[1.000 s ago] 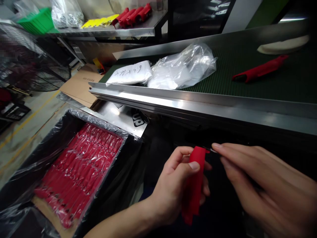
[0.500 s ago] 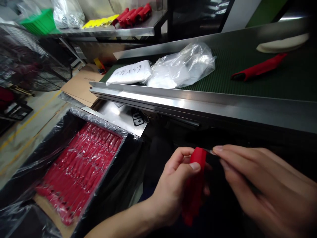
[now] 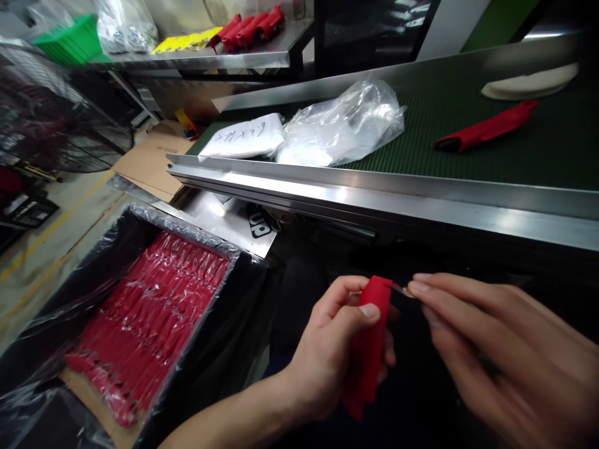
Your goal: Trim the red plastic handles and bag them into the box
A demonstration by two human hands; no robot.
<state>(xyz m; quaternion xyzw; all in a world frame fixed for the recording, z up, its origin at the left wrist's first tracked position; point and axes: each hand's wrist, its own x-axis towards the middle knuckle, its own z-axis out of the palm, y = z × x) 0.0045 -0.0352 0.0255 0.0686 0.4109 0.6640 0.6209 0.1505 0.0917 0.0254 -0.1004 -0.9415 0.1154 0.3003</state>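
Note:
My left hand (image 3: pixel 327 340) is closed around a long red plastic part (image 3: pixel 371 340), thumb pressed on its near face and fingers behind it. The part stands roughly upright, its lower end tapering below the hand. In my right hand (image 3: pixel 496 337) a small thin metal blade (image 3: pixel 401 290) is pinched between thumb and fingertips. Its tip meets the upper right corner of the red part. Most of the blade's handle end is hidden by my fingers. Another red plastic part (image 3: pixel 486 126) lies on the green ribbed conveyor belt (image 3: pixel 421 149), beyond my right hand.
A metal rail (image 3: pixel 374 187) edges the belt, which bears clear plastic bags (image 3: pixel 346 128), a white packet (image 3: pixel 243 136) and a pale curved piece (image 3: pixel 531 82). At left, a plastic-lined box (image 3: pixel 234 252) holds bagged red parts (image 3: pixel 154 318). A shelf (image 3: pixel 234 60) stands behind.
The blade and my right hand have shifted slightly right and down, the tip now at the red part's corner. The red part is turned a little; my left hand keeps its grip.

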